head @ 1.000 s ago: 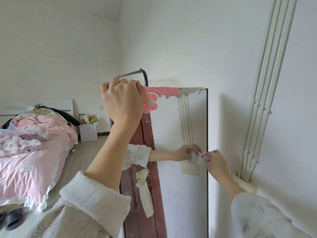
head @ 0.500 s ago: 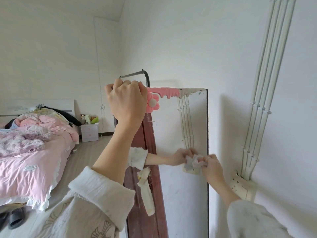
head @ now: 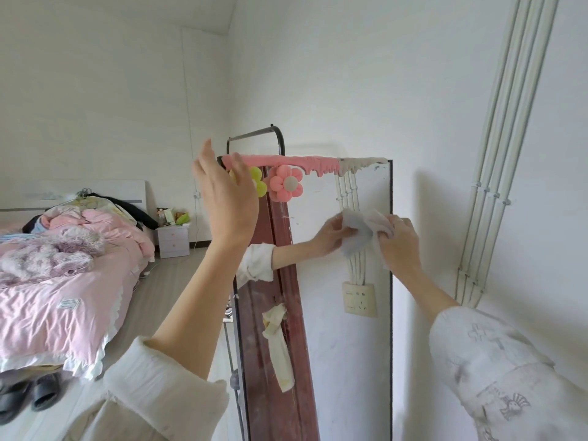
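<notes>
- White wall [head: 350,74] rises behind the tall black-framed mirror [head: 359,361].
- Now the left hand [head: 222,198] has released its top edge; fingers spread, empty.
- Meanwhile the right hand [head: 399,243] clutches the crumpled white cloth [head: 362,232], pressed on the glass, now higher; wiping probably continues.

Our left grip [head: 226,198] stands raised on a bent forearm, fingers straight and spread. Our right grip [head: 399,246] reaches forward, fingers curled, pinching a crumpled white cloth [head: 377,222].
</notes>
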`<state>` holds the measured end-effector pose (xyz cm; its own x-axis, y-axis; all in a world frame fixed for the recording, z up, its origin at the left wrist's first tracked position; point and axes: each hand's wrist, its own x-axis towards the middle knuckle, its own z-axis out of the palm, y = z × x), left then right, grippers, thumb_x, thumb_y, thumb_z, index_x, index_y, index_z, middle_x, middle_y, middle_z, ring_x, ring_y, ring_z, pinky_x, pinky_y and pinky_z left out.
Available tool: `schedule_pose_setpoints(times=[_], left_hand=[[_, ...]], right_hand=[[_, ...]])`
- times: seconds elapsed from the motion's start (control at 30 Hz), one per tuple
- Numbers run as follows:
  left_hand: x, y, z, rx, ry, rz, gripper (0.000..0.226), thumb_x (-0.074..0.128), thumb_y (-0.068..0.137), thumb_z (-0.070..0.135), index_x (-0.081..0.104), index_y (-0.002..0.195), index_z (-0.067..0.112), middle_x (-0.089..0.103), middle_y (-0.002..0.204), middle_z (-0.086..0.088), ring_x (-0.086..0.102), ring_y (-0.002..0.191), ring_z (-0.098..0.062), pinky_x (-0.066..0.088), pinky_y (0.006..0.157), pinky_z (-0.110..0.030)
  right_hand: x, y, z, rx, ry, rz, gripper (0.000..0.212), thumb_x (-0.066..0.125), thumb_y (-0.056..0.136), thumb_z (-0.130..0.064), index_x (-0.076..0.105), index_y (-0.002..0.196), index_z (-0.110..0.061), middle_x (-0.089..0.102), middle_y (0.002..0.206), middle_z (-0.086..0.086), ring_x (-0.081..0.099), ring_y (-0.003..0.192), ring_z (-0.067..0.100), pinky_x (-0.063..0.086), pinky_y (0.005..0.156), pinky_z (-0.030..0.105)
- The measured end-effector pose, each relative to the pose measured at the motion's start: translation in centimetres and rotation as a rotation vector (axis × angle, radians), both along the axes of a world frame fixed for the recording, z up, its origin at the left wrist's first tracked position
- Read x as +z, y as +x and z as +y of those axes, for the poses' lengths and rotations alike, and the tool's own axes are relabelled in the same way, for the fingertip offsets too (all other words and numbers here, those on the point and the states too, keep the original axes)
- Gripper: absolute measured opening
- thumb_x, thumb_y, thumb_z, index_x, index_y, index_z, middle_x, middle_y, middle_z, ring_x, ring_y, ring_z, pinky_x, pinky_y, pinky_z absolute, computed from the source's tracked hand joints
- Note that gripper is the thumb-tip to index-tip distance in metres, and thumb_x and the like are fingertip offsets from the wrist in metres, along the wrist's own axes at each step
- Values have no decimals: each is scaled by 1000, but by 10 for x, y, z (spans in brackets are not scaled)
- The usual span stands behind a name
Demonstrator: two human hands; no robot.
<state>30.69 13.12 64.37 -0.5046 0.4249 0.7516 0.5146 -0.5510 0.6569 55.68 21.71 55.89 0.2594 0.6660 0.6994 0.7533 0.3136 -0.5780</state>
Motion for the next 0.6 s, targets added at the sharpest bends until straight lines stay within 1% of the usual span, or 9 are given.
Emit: schedule_pose_setpoints(times=[0.07,0.13,0.17,0.23,0.3,0.37,0.47,0.53,0.6], left_hand=[[-7,3,-2,-71,-55,-98,41,26,101,27,33,137,10,47,131,-4,44,116,-15,23,77,-8],[-17,5,-5,-72,-85,-139,39,21,101,32,41,130,14,55,115,3,47,95,-12,24,67,-14],[-22,5,-6,-63,-109,-148,39,19,101,33,43,127,15,56,111,4,46,89,-11,24,66,-17],[-28,5,-8,-57,-155,-140,41,16,101,36,43,126,16,57,111,4,44,86,-12,24,69,-22],[-30,3,-10,-63,-168,-137,43,15,101,37,42,126,15,58,112,3,44,86,-13,25,71,-24],[-30,0,-11,-87,-166,-155,44,14,101,37,42,124,14,57,109,2,45,87,-14,28,75,-26],[-36,1,-12,-142,-163,-180,41,14,101,34,44,114,11,53,96,4,45,82,-14,28,73,-23],[-46,2,-13,-172,-143,-156,31,16,102,30,42,101,12,46,80,8,42,70,-9,27,62,-23],[-56,3,-13,-176,-139,-118,26,19,102,27,37,93,12,39,71,8,39,63,-6,30,54,-20]], right_hand=[[-2,-11,1,23,4,-18,29,48,89,-4,62,114,-6,55,109,13,53,99,26,30,76,13],[-26,-21,-4,41,-27,26,25,51,89,-5,65,109,-7,53,105,10,53,98,25,33,76,17],[-44,-24,-10,48,-50,49,24,52,88,-4,67,106,-8,51,101,8,53,95,26,33,73,15],[-80,-26,-24,79,-127,35,24,54,86,-1,67,105,-7,46,95,2,54,89,26,32,62,8],[-110,-23,-36,141,-248,-44,26,53,85,1,66,107,-5,46,98,1,54,85,24,33,59,4],[-123,-17,-41,182,-369,-139,26,52,86,0,65,107,-6,49,103,3,56,91,26,33,60,6],[-111,-9,-35,133,-386,-179,27,50,86,-1,62,110,-4,54,112,11,56,101,31,33,74,20],[-86,-6,-29,51,-294,-120,29,50,85,0,60,112,-2,57,111,15,55,102,32,34,77,23],[-54,-6,-25,22,-186,-36,28,49,86,-2,58,112,-1,56,110,16,53,99,30,32,78,23]])
